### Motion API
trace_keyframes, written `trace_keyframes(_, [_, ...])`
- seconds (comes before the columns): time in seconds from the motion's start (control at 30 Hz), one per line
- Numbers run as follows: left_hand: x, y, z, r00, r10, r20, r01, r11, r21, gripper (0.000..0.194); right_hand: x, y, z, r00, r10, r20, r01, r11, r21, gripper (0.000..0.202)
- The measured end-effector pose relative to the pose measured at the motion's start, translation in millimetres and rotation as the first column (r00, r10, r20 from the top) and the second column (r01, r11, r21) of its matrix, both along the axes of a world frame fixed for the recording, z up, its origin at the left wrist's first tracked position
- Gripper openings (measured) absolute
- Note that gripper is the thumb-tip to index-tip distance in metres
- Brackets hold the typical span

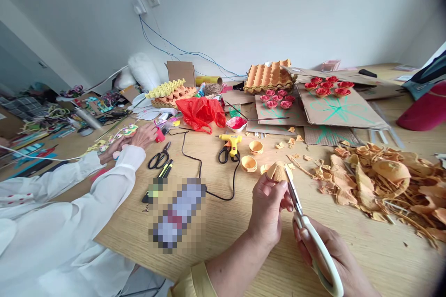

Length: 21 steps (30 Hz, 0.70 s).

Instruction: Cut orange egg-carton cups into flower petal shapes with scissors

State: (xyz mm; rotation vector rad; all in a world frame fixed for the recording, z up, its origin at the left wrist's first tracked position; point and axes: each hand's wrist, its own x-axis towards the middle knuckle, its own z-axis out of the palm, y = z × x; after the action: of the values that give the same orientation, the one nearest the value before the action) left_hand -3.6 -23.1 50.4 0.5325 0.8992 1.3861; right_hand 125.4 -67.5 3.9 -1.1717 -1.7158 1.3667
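My left hand (266, 209) pinches an orange egg carton cup (278, 171) above the front of the table. My right hand (324, 246) grips white-handled scissors (322, 253), whose blades lie against the cup's right side. Just beyond, cut cups (249, 163) stand on the wood, some apparently nested. A yellow glue gun (230, 141) lies past them with black-handled scissors partly under it. To the right spreads a large heap of orange carton scraps (369, 176).
At left a co-worker's hands (144, 135) handle small items. Red paper flowers (327, 86) sit on cardboard sheets (344, 107). Egg trays (268, 76) are stacked by the wall. A red plastic bag (202, 112), a black cable (223, 198), black scissors (159, 158) and a blurred-out object (179, 216) lie leftward.
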Motion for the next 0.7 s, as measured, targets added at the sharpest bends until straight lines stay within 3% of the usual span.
trace_keyframes(0.27, [0.7,0.4,-3.2,0.999,-0.048,-0.013,0.048,0.998,0.027,0.038,-1.6,0.2,-2.8,0.997,-0.073,0.035,0.072,0.997,0.022,0.05])
trace_keyframes(0.7, [3.8,-3.5,-0.5,0.993,0.056,-0.101,-0.049,0.997,0.063,0.036,-3.8,-0.9,-1.8,0.993,-0.093,0.078,0.083,0.989,0.119,0.049])
